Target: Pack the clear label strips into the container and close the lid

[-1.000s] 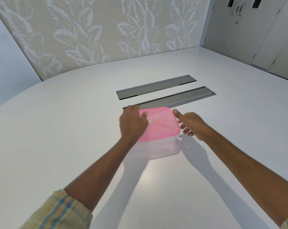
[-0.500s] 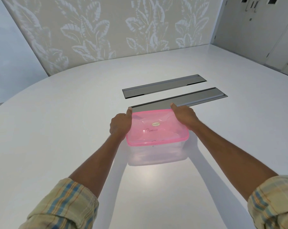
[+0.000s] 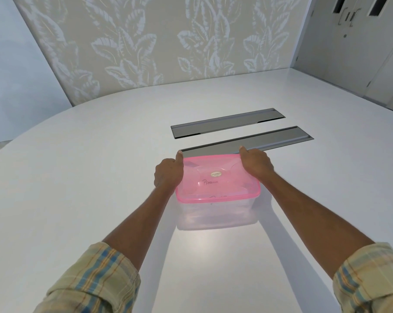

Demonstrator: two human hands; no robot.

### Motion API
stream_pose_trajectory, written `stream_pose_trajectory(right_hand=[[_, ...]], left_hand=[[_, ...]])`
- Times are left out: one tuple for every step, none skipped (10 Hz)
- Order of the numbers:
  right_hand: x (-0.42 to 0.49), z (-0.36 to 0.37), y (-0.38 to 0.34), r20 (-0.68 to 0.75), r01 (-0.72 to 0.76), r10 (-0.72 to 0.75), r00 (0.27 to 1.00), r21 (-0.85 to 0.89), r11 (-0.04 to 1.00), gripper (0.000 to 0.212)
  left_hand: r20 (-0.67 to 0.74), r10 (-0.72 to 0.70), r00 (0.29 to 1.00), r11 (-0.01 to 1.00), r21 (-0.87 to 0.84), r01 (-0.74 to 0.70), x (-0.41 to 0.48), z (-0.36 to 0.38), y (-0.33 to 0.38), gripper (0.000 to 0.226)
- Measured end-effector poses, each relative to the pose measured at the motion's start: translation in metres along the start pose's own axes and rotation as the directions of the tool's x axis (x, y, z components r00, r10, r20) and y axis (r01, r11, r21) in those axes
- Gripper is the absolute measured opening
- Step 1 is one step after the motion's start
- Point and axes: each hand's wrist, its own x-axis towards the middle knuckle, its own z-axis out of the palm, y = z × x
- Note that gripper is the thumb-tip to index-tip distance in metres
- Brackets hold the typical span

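Note:
A clear plastic container [image 3: 216,213] stands on the white table with its pink translucent lid [image 3: 218,184] lying flat on top. The lid bears an oval sticker and handwritten lettering. My left hand [image 3: 168,173] grips the lid's far left corner, thumb stretched along the edge. My right hand [image 3: 255,163] grips the far right corner, fingers curled over the rim. The clear label strips cannot be made out through the container walls.
Two long grey recessed panels lie in the white table [image 3: 100,177] just beyond the container, the nearer panel [image 3: 281,140] touching distance from my fingertips, the farther panel [image 3: 227,123] behind it. A leaf-patterned wall [image 3: 168,46] and grey doors [image 3: 349,30] stand at the back.
A second ago my left hand lay on top of the lid and my right hovered beside it. Both hands have since moved to the lid's far corners and stayed there.

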Motion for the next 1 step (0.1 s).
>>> stream_pose_trajectory(right_hand=[[-0.0034, -0.0001, -0.0037, -0.088, 0.028, -0.042, 0.995, -0.156, 0.987, 0.075]], left_hand=[[0.008, -0.011, 1.000, 1.000, 0.022, 0.011, 0.0008, -0.0046, -0.0012, 0.077]])
